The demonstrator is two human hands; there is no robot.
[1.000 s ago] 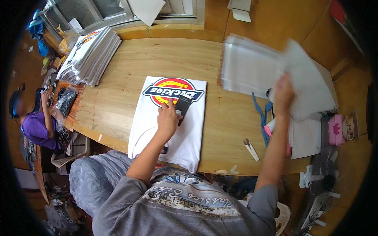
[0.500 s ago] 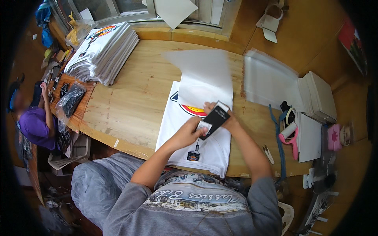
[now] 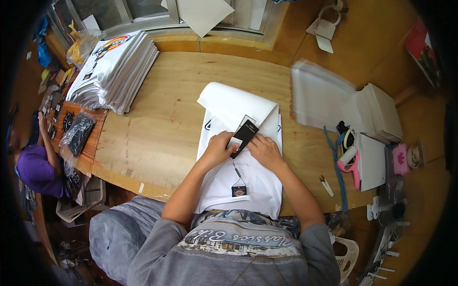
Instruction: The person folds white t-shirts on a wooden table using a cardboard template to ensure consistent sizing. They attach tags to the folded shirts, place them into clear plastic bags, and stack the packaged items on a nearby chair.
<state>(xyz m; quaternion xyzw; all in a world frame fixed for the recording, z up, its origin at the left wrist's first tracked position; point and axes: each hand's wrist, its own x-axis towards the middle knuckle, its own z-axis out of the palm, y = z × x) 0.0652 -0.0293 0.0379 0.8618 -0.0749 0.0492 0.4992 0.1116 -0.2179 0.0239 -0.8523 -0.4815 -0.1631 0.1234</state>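
Fingers of the left hand (image 3: 219,148) close on the near end of a black tag (image 3: 245,137), the thumb over its white label (image 3: 234,142). The right hand (image 3: 265,151) lies just right of the tag, palm down with fingers bent toward it; whether they grip anything, I cannot tell.

The tag sits between the two hands, the left one nearer because it has hold of it. Its long axis runs aslant, from the near left end up to the far right one, so the free end points far and a little right, over a white sheet (image 3: 237,98).

From its near end a thin cord (image 3: 236,172) runs nearward to a small black patch (image 3: 239,191) on the folded white shirt (image 3: 210,193). That shirt lies under both hands, its long axis near to far, with the sheet bowed over its far part.

Farther out on the table (image 3: 148,143), snips (image 3: 327,186) and a pink lint roller (image 3: 352,164) lie right; piled shirts (image 3: 117,71) stand far left.
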